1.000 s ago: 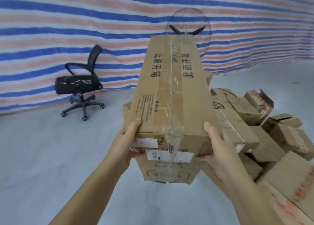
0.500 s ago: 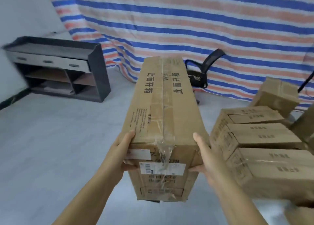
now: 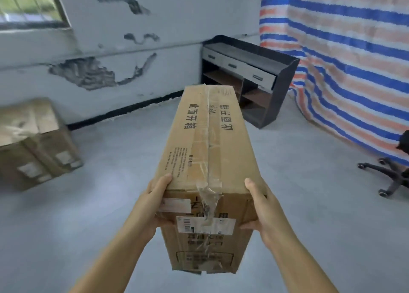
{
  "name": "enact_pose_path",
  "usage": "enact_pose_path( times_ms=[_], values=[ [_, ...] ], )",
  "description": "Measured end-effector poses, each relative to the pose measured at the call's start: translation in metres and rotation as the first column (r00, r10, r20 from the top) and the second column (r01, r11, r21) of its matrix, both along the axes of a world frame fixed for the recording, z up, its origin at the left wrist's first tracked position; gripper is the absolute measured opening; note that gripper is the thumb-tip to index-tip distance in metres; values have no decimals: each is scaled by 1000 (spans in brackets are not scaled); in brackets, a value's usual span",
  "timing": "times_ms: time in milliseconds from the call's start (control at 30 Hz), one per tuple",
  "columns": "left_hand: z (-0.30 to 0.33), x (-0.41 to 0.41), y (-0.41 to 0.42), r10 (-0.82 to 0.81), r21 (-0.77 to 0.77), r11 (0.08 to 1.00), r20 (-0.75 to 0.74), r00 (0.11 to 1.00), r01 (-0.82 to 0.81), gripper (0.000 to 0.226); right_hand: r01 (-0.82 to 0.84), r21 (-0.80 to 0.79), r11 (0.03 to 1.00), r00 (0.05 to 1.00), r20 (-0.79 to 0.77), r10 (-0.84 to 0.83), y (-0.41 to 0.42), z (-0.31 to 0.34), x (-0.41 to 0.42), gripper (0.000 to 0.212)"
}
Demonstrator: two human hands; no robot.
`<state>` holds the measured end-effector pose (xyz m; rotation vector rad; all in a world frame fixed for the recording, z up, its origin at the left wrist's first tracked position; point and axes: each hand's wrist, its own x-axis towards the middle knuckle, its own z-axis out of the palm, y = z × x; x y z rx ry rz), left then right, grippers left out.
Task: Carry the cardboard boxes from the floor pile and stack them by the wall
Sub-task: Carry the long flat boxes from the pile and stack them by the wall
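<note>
Grey concrete floor (image 3: 99, 215) spreads below; near centre, left hand (image 3: 152, 206) and right hand (image 3: 263, 206) grasp the long cardboard box (image 3: 208, 151) aloft by its near end. Far left, another box (image 3: 35, 144) sits by the cracked wall (image 3: 132, 55).

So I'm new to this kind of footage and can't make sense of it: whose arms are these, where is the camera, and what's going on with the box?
There is no machine here. A person wears a wide-angle camera on the head, looking forward and down, so you see their own two arms. The left hand and right hand grip the near end of a long cardboard box, one on each side, thumbs on top, holding it off the floor. It is taped along the top and bears printed text and labels. To the left, another box sits on the floor by the cracked wall. Ahead in the corner stands a dark shelf unit with drawers; on the right hangs a striped tarp, with a chair base at the edge.
</note>
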<state>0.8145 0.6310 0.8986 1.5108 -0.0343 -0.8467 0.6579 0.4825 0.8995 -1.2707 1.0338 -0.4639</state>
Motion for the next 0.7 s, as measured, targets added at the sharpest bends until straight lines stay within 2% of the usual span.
enact_pose_path(
  times_ms=[300,567,700],
  values=[
    [-15,116,74,367,29,930,-39,929,-366,19,-333,3,943,943,-8,333,32,-9,176,21],
    [-33,261,74,515,97,856,-79,853,-508,18,-498,28,867,866,-46,498,13,-28,356,25],
    [-33,333,74,573,107,819,-98,813,-564,28,-559,42,828,826,-49,561,10,-25,442,27]
  ],
)
